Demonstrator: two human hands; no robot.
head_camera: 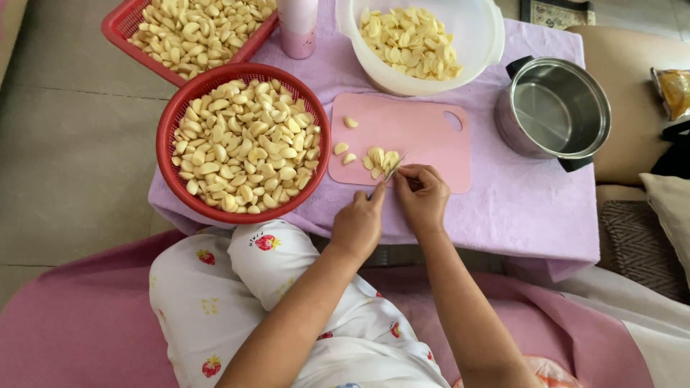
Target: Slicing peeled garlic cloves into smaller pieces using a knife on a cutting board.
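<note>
Garlic slicing in hand on a pink plastic cutting board.

A small pile of pale sliced garlic pieces lies at the board's near edge, touching the thin knife blade. The right hand is closed round the knife; the left hand is curled just beside it, fingertips at the pile, though what it pinches cannot be told. Three loose cloves lie apart on the board. Progress, by judgement: partial. The white plastic bowl holds cut pieces. The round red mesh basket and the rectangular red basket remain full of whole peeled cloves. The steel pot stands empty.
</note>
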